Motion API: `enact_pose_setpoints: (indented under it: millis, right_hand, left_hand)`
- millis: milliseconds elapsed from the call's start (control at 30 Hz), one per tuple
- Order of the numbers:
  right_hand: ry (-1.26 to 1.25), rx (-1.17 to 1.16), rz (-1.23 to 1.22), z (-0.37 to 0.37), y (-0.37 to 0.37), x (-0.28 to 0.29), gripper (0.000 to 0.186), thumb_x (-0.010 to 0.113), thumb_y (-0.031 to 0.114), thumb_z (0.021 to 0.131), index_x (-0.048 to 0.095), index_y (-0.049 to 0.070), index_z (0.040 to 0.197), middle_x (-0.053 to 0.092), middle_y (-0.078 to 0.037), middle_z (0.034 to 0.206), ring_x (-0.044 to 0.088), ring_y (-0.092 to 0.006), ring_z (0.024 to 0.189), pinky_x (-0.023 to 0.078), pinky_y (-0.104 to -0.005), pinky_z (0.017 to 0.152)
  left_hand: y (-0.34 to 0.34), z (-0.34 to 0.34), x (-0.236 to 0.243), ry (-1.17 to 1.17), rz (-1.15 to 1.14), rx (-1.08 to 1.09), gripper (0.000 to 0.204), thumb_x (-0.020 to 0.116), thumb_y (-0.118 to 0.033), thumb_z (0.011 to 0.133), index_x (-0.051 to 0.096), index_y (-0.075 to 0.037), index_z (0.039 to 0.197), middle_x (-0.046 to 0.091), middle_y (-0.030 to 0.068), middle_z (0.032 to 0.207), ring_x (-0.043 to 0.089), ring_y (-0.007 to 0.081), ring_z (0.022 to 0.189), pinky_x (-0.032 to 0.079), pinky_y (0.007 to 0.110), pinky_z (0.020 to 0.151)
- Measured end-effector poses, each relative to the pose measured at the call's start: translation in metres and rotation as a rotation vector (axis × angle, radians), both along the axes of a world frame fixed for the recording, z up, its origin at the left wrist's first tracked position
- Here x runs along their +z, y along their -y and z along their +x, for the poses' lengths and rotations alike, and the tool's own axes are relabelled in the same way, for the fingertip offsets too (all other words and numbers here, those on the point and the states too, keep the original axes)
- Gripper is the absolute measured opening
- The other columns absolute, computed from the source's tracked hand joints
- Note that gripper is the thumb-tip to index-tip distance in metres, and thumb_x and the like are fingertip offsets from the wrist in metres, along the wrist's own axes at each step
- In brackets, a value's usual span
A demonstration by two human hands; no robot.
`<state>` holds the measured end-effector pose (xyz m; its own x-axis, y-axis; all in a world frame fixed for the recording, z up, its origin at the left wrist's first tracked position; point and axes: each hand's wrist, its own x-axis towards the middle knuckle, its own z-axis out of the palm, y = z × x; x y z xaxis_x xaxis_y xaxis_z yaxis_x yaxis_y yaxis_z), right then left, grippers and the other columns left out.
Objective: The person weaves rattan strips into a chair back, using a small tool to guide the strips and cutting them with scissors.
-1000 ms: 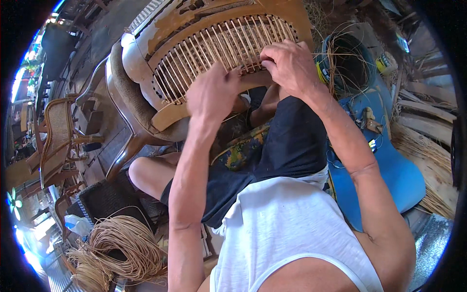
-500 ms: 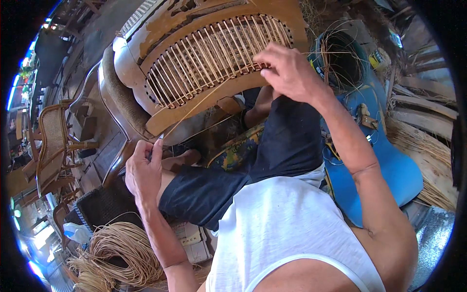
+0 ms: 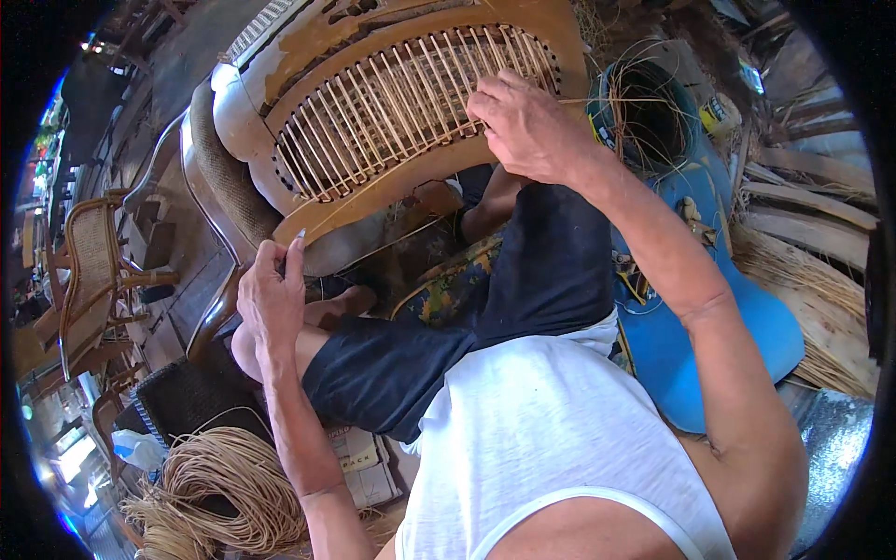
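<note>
Parallel cane strands are laced across the oval opening of a wooden chair panel (image 3: 414,103). My left hand (image 3: 275,299), lower left of the panel, pinches a thin cane strand (image 3: 334,209) that stretches up and right toward the opening's lower edge. A small pale pointed thing shows at my left thumb, too small to make out. My right hand (image 3: 527,131) is at the lower right edge of the opening, fingers curled on the cane, with a strand trailing off to the right behind it.
A carved chair frame (image 3: 207,182) carries the panel. A cane-backed chair (image 3: 89,275) stands left. A large cane coil (image 3: 233,471) lies lower left. A dark bucket (image 3: 653,117) with loose strands, a blue mat (image 3: 747,336) and wood planks (image 3: 807,224) are on the right.
My left hand has left the panel and moved down-left, drawing a strand taut, then rose slightly. My right hand stays at the lacing, shifted slightly left.
</note>
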<state>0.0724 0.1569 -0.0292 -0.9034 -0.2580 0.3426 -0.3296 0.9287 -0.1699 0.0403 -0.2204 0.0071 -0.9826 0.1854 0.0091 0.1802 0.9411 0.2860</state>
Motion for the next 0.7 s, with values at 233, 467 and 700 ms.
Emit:
enact_pose_setpoints:
  millis: [233, 467, 700]
  right_hand:
    - [0.045, 0.044, -0.006, 0.008, 0.004, 0.011, 0.017, 0.063, 0.006, 0.091, 0.065, 0.000, 0.107, 0.061, -0.013, 0.103, 0.060, -0.0276, 0.102, 0.051, -0.0409, 0.101]
    - [-0.080, -0.281, -0.605, 0.082, -0.016, 0.008, 0.029, 0.070, 0.019, 0.096, 0.064, 0.003, 0.119, 0.065, -0.015, 0.111, 0.066, -0.0275, 0.103, 0.053, -0.0405, 0.095]
    - [0.342, -0.992, -0.656, 0.232, -0.058, -0.171, 0.049, 0.053, 0.045, 0.104, 0.065, -0.001, 0.116, 0.068, -0.025, 0.110, 0.066, -0.0371, 0.103, 0.050, -0.0454, 0.091]
  left_hand:
    - [0.005, -0.004, -0.007, -0.041, 0.003, -0.032, 0.035, 0.067, -0.041, 0.099, 0.066, -0.007, 0.093, 0.071, 0.0209, 0.082, 0.070, 0.0403, 0.080, 0.052, 0.049, 0.072]
    - [-0.010, 0.017, 0.038, 0.178, 0.882, 0.119, 0.018, 0.065, -0.022, 0.103, 0.064, -0.004, 0.105, 0.056, -0.0024, 0.077, 0.051, 0.0054, 0.067, 0.043, 0.022, 0.058]
    - [-0.161, 0.112, 0.144, 1.196, 1.689, -0.350, 0.058, 0.076, -0.027, 0.077, 0.063, 0.004, 0.124, 0.067, 0.0050, 0.090, 0.059, 0.0128, 0.061, 0.043, 0.027, 0.053]
